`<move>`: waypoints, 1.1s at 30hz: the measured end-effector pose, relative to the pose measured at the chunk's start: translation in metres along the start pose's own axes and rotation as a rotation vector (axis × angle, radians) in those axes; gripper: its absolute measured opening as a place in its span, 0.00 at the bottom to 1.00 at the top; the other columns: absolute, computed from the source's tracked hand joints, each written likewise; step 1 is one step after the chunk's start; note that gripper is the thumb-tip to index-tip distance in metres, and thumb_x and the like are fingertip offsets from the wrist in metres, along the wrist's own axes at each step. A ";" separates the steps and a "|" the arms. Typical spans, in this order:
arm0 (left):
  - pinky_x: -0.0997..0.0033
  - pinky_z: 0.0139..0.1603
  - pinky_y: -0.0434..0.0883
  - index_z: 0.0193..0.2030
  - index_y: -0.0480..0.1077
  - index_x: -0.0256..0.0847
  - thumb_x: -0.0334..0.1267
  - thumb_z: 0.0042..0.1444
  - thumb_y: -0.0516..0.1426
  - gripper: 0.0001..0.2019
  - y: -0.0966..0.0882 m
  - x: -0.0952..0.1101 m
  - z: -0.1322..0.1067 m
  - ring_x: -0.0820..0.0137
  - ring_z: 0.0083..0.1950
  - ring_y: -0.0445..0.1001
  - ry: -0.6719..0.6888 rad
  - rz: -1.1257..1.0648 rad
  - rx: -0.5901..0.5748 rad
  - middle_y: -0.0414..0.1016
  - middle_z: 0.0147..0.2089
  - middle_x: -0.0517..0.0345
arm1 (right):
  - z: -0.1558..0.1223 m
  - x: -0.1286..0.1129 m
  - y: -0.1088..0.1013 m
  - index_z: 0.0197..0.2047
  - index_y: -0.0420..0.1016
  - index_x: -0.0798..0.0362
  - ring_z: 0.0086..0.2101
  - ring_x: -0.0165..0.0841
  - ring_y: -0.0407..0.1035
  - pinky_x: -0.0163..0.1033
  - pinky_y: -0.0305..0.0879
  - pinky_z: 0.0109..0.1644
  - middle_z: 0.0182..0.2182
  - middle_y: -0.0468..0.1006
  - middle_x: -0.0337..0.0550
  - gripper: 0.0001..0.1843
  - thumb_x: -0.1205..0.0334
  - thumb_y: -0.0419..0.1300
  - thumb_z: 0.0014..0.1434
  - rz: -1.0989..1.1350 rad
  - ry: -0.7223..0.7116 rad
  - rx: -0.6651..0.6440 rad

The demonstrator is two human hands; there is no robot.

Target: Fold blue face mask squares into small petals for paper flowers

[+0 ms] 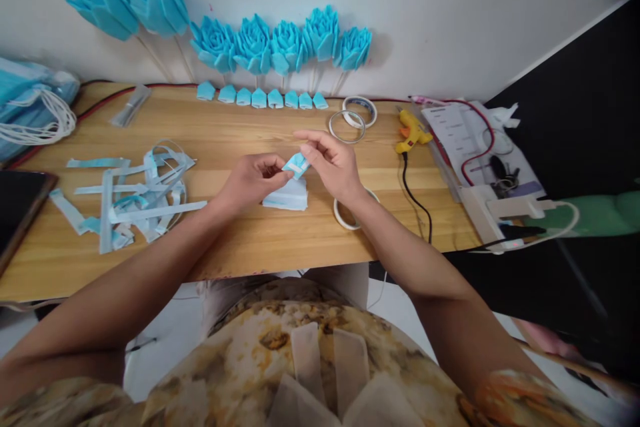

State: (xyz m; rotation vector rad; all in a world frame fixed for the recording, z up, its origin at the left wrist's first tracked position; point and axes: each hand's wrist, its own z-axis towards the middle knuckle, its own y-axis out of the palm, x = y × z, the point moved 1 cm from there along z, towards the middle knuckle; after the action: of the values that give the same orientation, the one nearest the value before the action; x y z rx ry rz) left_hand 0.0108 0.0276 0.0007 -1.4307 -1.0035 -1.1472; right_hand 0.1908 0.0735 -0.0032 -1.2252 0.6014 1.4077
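Observation:
Above the middle of the wooden table, my left hand and my right hand both pinch a small folded blue piece of mask fabric between their fingertips. Just beneath it a short stack of cut blue squares lies flat on the wood. A row of several finished folded blue petals lines the back edge. Behind them, several blue fabric flowers on sticks lean on the white wall.
Cut mask strips and ear loops are heaped at the left, face masks at far left. Tape rolls sit at back right, another tape roll under my right wrist. A yellow glue gun and cables lie right.

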 end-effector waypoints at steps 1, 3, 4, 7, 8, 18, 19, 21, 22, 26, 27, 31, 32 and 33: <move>0.75 0.24 0.56 0.27 0.72 0.40 0.41 0.52 0.63 0.09 0.000 0.000 0.001 0.77 0.22 0.60 -0.008 -0.006 0.017 0.65 0.22 0.64 | 0.000 -0.001 -0.001 0.53 0.78 0.48 0.33 0.29 0.70 0.37 0.72 0.39 0.32 0.76 0.38 0.20 0.44 0.57 0.67 0.022 0.015 0.005; 0.74 0.24 0.57 0.27 0.72 0.40 0.41 0.52 0.63 0.09 -0.002 0.001 0.002 0.77 0.23 0.61 -0.021 -0.027 0.058 0.66 0.22 0.64 | 0.001 -0.002 -0.002 0.54 0.78 0.48 0.33 0.29 0.71 0.37 0.73 0.39 0.33 0.77 0.38 0.23 0.42 0.55 0.68 0.088 0.055 0.002; 0.74 0.25 0.57 0.26 0.72 0.40 0.41 0.52 0.63 0.09 -0.002 0.003 0.002 0.77 0.23 0.61 -0.024 -0.037 0.080 0.66 0.23 0.64 | 0.002 -0.002 -0.003 0.55 0.77 0.48 0.33 0.29 0.71 0.37 0.74 0.39 0.34 0.77 0.39 0.24 0.41 0.54 0.68 0.125 0.078 -0.008; 0.74 0.26 0.58 0.25 0.71 0.40 0.42 0.51 0.64 0.10 -0.005 0.008 0.002 0.77 0.24 0.60 -0.030 -0.047 0.119 0.66 0.23 0.64 | 0.003 -0.001 -0.001 0.55 0.77 0.48 0.34 0.29 0.72 0.37 0.74 0.39 0.37 0.79 0.39 0.23 0.42 0.58 0.66 0.221 0.131 -0.048; 0.74 0.27 0.58 0.25 0.71 0.40 0.43 0.50 0.64 0.10 -0.005 0.010 0.002 0.77 0.24 0.60 -0.032 -0.050 0.122 0.66 0.23 0.64 | 0.003 0.001 0.000 0.54 0.77 0.48 0.34 0.29 0.72 0.36 0.74 0.38 0.37 0.79 0.39 0.23 0.43 0.61 0.64 0.246 0.138 -0.064; 0.74 0.28 0.60 0.22 0.69 0.41 0.43 0.53 0.60 0.13 -0.006 0.016 0.000 0.76 0.25 0.60 -0.047 -0.037 0.137 0.64 0.22 0.63 | 0.005 0.011 0.005 0.55 0.76 0.48 0.35 0.30 0.71 0.35 0.72 0.36 0.36 0.79 0.38 0.23 0.53 0.66 0.57 0.315 0.173 -0.080; 0.74 0.29 0.61 0.22 0.68 0.41 0.42 0.54 0.60 0.13 -0.006 0.016 0.001 0.75 0.25 0.61 -0.049 -0.043 0.143 0.65 0.22 0.63 | 0.005 0.010 0.004 0.55 0.76 0.48 0.35 0.30 0.71 0.35 0.72 0.36 0.35 0.79 0.38 0.23 0.53 0.67 0.57 0.336 0.171 -0.081; 0.75 0.29 0.62 0.21 0.68 0.40 0.41 0.55 0.59 0.13 -0.007 0.015 0.001 0.76 0.25 0.61 -0.052 -0.074 0.146 0.65 0.22 0.62 | 0.004 0.007 0.004 0.56 0.76 0.48 0.36 0.30 0.72 0.35 0.72 0.36 0.35 0.79 0.38 0.22 0.53 0.65 0.59 0.399 0.162 -0.091; 0.75 0.28 0.62 0.21 0.68 0.40 0.42 0.55 0.59 0.14 -0.007 0.014 0.002 0.76 0.24 0.61 -0.050 -0.104 0.135 0.66 0.21 0.62 | 0.004 0.006 0.004 0.56 0.76 0.48 0.36 0.30 0.72 0.35 0.72 0.37 0.35 0.79 0.38 0.21 0.52 0.64 0.61 0.432 0.155 -0.101; 0.75 0.23 0.59 0.22 0.67 0.39 0.47 0.55 0.61 0.17 -0.008 0.006 0.003 0.78 0.21 0.60 -0.077 -0.315 0.016 0.66 0.21 0.61 | 0.003 0.006 0.004 0.57 0.76 0.47 0.37 0.30 0.71 0.35 0.72 0.38 0.36 0.78 0.38 0.19 0.53 0.61 0.63 0.467 0.137 -0.133; 0.75 0.22 0.58 0.22 0.67 0.39 0.48 0.54 0.62 0.17 -0.008 0.005 0.002 0.78 0.20 0.60 -0.100 -0.363 -0.019 0.66 0.20 0.61 | 0.003 0.007 0.004 0.57 0.76 0.47 0.37 0.29 0.71 0.34 0.72 0.38 0.36 0.77 0.38 0.20 0.54 0.63 0.62 0.450 0.137 -0.142; 0.74 0.19 0.56 0.24 0.68 0.40 0.50 0.49 0.65 0.17 -0.005 0.004 0.001 0.78 0.17 0.58 -0.209 -0.432 -0.109 0.65 0.19 0.63 | 0.002 0.011 0.005 0.50 0.77 0.48 0.37 0.29 0.70 0.34 0.70 0.38 0.39 0.77 0.38 0.17 0.53 0.67 0.58 0.392 0.131 -0.194; 0.74 0.19 0.56 0.25 0.68 0.40 0.50 0.49 0.65 0.17 -0.005 0.004 0.001 0.78 0.17 0.58 -0.223 -0.424 -0.120 0.65 0.19 0.63 | 0.002 0.010 0.005 0.47 0.77 0.49 0.37 0.29 0.70 0.34 0.70 0.39 0.39 0.77 0.38 0.16 0.52 0.67 0.58 0.376 0.132 -0.199; 0.74 0.19 0.56 0.25 0.68 0.40 0.50 0.49 0.65 0.17 -0.005 0.004 0.001 0.78 0.18 0.58 -0.226 -0.400 -0.126 0.65 0.20 0.63 | 0.002 0.010 0.005 0.44 0.77 0.50 0.37 0.29 0.70 0.34 0.69 0.40 0.38 0.77 0.38 0.14 0.51 0.67 0.58 0.356 0.133 -0.194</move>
State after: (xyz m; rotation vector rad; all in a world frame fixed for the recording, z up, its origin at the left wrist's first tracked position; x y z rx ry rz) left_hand 0.0066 0.0295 0.0061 -1.5257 -1.4455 -1.3745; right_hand 0.1873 0.0780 -0.0127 -1.4235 0.8209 1.7208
